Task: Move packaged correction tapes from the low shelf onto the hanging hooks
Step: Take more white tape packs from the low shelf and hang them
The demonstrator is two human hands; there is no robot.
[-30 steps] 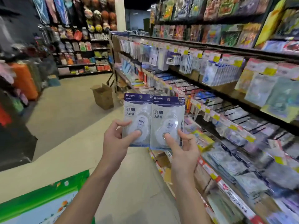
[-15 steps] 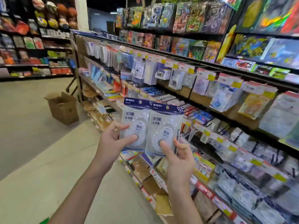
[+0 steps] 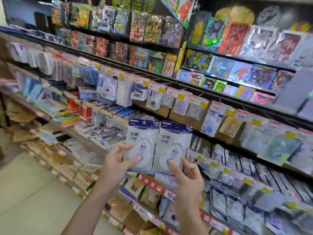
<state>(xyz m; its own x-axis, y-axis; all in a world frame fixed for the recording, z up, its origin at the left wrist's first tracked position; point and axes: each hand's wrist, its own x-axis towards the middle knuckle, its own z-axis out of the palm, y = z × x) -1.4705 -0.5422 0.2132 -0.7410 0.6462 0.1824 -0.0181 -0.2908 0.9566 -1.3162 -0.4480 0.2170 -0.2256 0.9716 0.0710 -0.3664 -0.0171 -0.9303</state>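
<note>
got one tape pack (image 3: pixel 142 146) pinched in my left hand (image 3: pixel 116 162) and another (image 3: pixel 174 148) in my right hand (image 3: pixel 187 175), both up facing the hooks (image 3: pixel 171 92); nothing hung yet, that's what's left

Bright, even store light is falling from overhead, and shadows are staying faint. Motion blur is smearing the shelves (image 3: pixel 220 106), heaviest toward 9 o'clock and 4 o'clock, where hanging goods are dissolving into streaks. At the centre, the two packs (image 3: pixel 157 146) are reading sharpest, their print legible. Glare is flashing off foil packets (image 3: pixel 211 39) near 1 o'clock. Wide-angle distortion is bending shelf lines at the edges.
</note>
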